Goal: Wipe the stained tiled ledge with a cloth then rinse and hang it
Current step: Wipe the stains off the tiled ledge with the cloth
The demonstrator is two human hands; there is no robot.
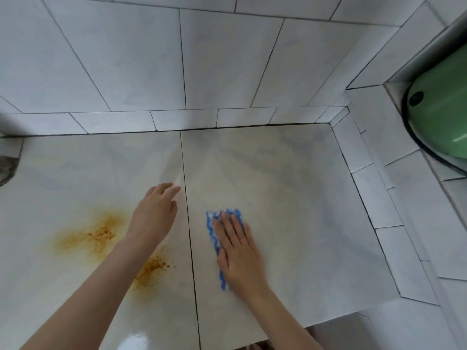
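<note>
An orange-brown stain (98, 233) is showing on the pale tiled ledge (290, 185), well left of the dark grout line (188, 223) running down its middle. My left hand (154, 215) is lying just left of that line, fingers straight and close together, holding nothing. Just right of the line, my right hand (240, 253) is pressing flat on the blue-and-white cloth (211, 228), fingers straight and slightly apart. Far right of the line, a green basin (444, 109) is sitting.

Blue-white wavy-striped cloth (210, 231) flat on pale tiled ledge (290, 198); orange-brown stains (98, 234) on neighbouring tile.
</note>
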